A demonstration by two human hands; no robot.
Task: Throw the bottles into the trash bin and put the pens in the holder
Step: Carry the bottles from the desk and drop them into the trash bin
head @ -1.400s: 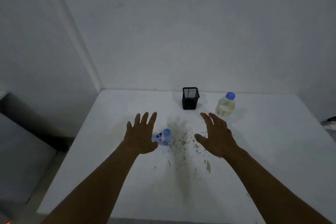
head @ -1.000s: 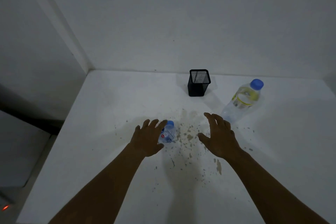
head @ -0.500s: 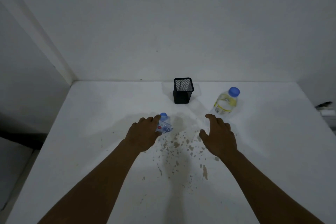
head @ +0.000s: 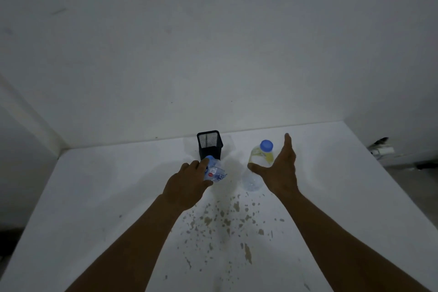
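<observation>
My left hand [head: 187, 185] is closed around a small crumpled clear bottle [head: 214, 170] with a blue cap and a red-and-blue label, held just in front of the black mesh pen holder [head: 209, 143]. My right hand [head: 280, 168] is spread wide, thumb and fingers on either side of a taller upright clear bottle [head: 257, 161] with a blue cap and yellow label; whether it touches the bottle I cannot tell. No pens and no trash bin are in view.
The white table [head: 94, 197] runs into a corner of white walls at the back. Brown chipped spots [head: 222, 218] mark its middle. A small white and dark object [head: 381, 148] lies past the table's right edge. The left edge drops to a dark floor.
My left hand has closed on the small bottle and raised it toward the holder. My right hand reached forward and opened around the tall bottle.
</observation>
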